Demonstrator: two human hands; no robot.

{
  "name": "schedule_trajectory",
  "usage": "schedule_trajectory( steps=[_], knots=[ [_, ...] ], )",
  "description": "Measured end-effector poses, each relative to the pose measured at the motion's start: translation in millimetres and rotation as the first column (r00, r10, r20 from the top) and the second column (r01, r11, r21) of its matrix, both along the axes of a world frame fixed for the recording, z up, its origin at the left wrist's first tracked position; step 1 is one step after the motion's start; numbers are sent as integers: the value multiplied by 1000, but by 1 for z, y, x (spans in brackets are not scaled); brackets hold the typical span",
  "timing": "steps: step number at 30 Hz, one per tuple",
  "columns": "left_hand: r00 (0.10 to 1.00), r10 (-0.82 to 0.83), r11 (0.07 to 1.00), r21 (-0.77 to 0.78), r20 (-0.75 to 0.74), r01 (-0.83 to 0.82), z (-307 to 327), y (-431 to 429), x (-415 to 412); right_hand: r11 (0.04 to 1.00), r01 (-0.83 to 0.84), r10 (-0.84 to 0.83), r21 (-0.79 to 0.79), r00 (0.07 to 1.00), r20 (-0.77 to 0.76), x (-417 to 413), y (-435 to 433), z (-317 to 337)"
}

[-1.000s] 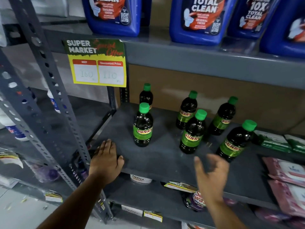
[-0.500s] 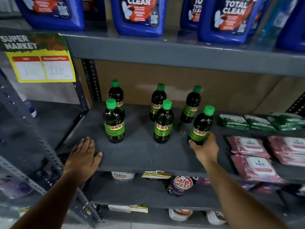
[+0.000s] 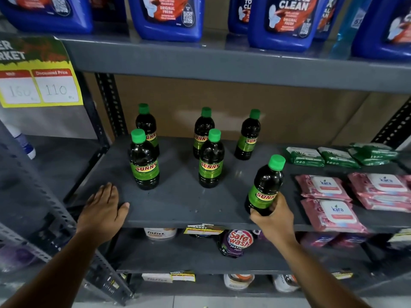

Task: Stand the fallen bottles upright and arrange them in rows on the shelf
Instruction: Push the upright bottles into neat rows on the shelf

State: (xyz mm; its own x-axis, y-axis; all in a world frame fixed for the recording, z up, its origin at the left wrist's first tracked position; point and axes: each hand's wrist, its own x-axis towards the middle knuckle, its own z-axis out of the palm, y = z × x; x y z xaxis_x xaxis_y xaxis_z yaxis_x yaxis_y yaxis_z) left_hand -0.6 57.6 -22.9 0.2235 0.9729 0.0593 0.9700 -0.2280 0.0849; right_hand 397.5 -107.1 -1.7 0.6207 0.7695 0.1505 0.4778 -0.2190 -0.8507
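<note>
Several dark Sunny bottles with green caps stand upright on the grey shelf (image 3: 178,203). Three form a back row: one at the left (image 3: 145,123), one in the middle (image 3: 202,127), one at the right (image 3: 248,138). Two stand in front: a left bottle (image 3: 144,161) and a middle bottle (image 3: 211,160). My right hand (image 3: 274,216) grips the base of another bottle (image 3: 265,185) near the shelf's front edge; it leans slightly right. My left hand (image 3: 104,207) lies flat on the shelf's front left corner, fingers apart.
Pink wipe packs (image 3: 329,203) and green packs (image 3: 322,155) fill the shelf's right side. Blue cleaner jugs (image 3: 169,16) sit on the shelf above. A yellow price sign (image 3: 37,85) hangs at left beside a perforated upright (image 3: 111,103). Lower shelves hold tubs and a Safewash pouch (image 3: 236,241).
My right hand reached in, closed on the front right bottle and drew it toward the shelf's front edge. The left hand stayed flat on the shelf corner. The view shifted right.
</note>
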Motion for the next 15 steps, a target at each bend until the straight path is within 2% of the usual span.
schedule_trajectory(
  steps=[3,4,6,8,10,12,15],
  knots=[
    [1000,0,1000,-2,8,0,0,0,0,999,-13,16,43,998,-58,-4,-4,2],
    [1000,-3,1000,-2,10,3,0,0,0,997,25,-24,77,999,-23,-9,-9,-1],
    [1000,-8,1000,0,9,8,-1,0,-1,981,78,-112,178,976,185,-28,-24,-9],
    [1000,-7,1000,7,3,7,-2,0,-1,963,-119,19,243,925,378,-56,-33,-16],
    [1000,-7,1000,9,1,7,-3,0,-2,903,-374,259,211,866,427,-83,-22,-17],
    [1000,-1,1000,5,0,1,-3,1,-2,885,-405,325,228,889,322,-99,11,-9],
    [1000,-1,1000,0,-4,1,-4,2,-2,948,-214,209,235,977,47,-100,79,8]
  ],
)
